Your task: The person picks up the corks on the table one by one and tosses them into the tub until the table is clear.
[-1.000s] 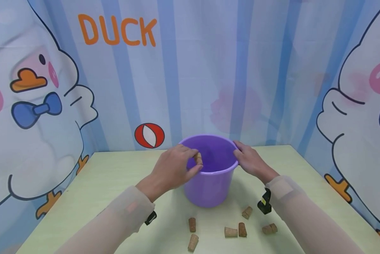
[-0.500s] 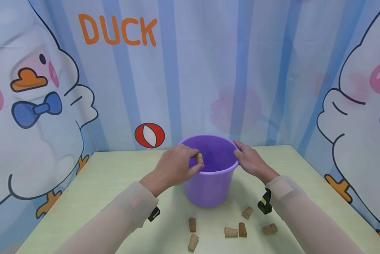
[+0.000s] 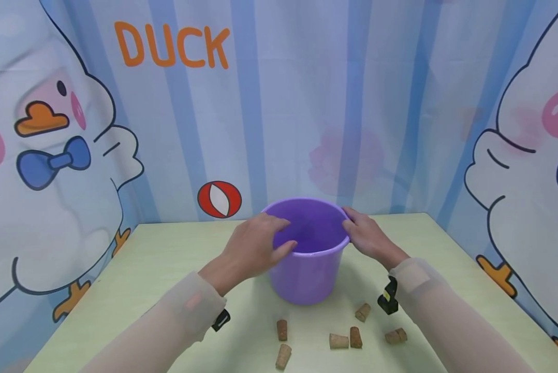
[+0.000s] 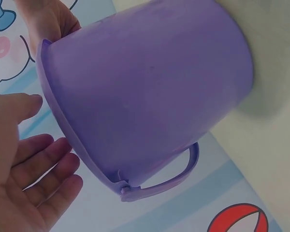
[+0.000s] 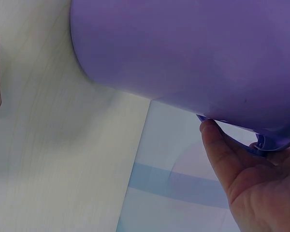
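Note:
A purple bucket (image 3: pixel 307 280) stands upright on the table. Its mouth faces up, and the deep inside is partly hidden. Over the near left rim hovers my left hand (image 3: pixel 255 243), thumb and fingers spread apart with nothing between them. The left wrist view shows the same hand (image 4: pixel 34 164) beside the rim, its fingers relaxed. My right hand (image 3: pixel 367 235) grips the bucket's right side at the rim; in the right wrist view its fingers (image 5: pixel 217 150) curl about the side handle (image 5: pixel 241 144).
Several corks lie on the table in front of the bucket: a dark one (image 3: pixel 282 330), a pale one (image 3: pixel 283 357), a pair (image 3: pixel 338 341) side by side, and others (image 3: pixel 363 312) to the right. A printed duck curtain (image 3: pixel 288 103) hangs behind the table (image 3: pixel 176 269).
The cork pinched in my left hand half a second ago is gone from its fingers, which have parted over the bucket's mouth. My right hand and the bucket stay put.

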